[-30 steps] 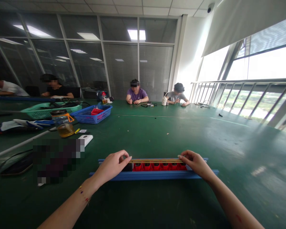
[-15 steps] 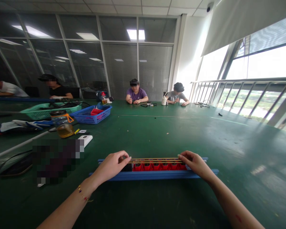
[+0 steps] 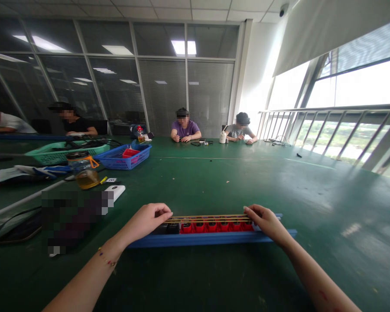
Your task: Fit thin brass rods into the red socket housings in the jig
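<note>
- Daylight poured through the windows [image 3: 360, 89] at right, burning out to white!
- Glare streaked the green tabletop [image 3: 354, 193] there; its near side lay dim.
- Lamp reflections [image 3: 117, 50] gleamed in the dark glass partition [image 3: 162, 93].
- Outer edges stretched; blocky pixels [image 3: 84, 212] masked patches.
- The yellow strips [image 3: 208, 218] looked soft, perhaps blurred.

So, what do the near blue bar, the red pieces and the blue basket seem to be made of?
Near blue bar: plastic or coated metal, unclear; smooth, low sheen.
Red pieces: probably plastic; bright, even colour, finish unclear.
Blue basket: likely plastic; dull, even colour, regular holes.
</note>
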`<state>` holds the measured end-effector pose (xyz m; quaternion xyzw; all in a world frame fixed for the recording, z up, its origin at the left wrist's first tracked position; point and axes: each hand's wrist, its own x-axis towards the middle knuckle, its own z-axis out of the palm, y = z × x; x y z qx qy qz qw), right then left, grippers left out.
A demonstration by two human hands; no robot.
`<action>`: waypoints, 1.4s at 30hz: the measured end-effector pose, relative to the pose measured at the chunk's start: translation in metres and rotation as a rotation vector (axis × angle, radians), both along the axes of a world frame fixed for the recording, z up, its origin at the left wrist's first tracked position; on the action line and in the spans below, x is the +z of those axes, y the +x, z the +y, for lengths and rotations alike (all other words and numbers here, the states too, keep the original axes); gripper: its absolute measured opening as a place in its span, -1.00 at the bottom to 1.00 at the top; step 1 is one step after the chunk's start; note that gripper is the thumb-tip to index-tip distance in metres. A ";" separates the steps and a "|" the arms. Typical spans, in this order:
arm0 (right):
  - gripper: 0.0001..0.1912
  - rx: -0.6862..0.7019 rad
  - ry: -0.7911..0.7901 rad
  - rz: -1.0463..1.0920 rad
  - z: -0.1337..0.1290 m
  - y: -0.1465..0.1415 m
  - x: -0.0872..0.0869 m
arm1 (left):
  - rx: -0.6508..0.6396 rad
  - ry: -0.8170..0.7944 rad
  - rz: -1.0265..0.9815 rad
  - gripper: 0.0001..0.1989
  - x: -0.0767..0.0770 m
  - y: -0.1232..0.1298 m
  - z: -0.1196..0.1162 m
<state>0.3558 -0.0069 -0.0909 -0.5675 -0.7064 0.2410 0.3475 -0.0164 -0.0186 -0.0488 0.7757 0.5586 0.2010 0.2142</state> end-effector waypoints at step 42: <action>-0.55 -0.043 -0.088 -0.040 -0.004 0.008 0.006 | -0.053 0.141 0.318 -0.84 -0.049 -0.012 0.094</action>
